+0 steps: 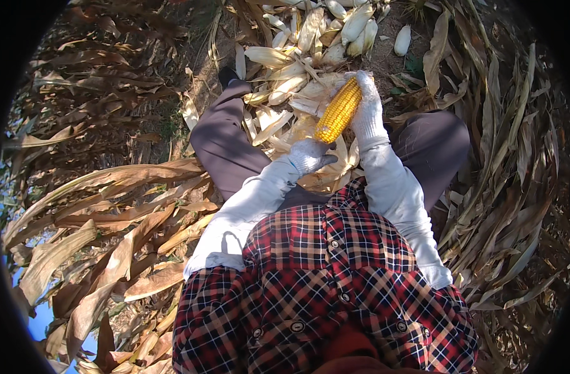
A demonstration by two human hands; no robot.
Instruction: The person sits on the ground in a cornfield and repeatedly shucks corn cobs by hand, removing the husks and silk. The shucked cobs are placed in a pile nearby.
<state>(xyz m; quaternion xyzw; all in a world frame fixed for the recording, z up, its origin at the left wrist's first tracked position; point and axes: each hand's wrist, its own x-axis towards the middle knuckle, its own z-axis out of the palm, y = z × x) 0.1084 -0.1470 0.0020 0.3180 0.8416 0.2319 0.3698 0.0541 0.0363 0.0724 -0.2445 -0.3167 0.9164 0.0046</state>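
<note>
A bare yellow ear of corn (338, 111) is tilted between my hands, its kernels exposed. My right hand (368, 105), in a white knit glove, grips its upper end from the right side. Just below the ear's lower end is my left hand (311, 156), gloved too, with the thumb apart from the palm; whether it touches the ear is hard to tell. Pale, dry corn husks (345, 163) lie beneath both hands, between my legs. Beyond them is a heap of ears in pale husks (287, 89).
Dry corn stalks and leaves lie thickly at the left (126, 182) and right (504, 154). A single pale ear (402, 40) rests on bare soil at the upper right. My bent legs flank the husks.
</note>
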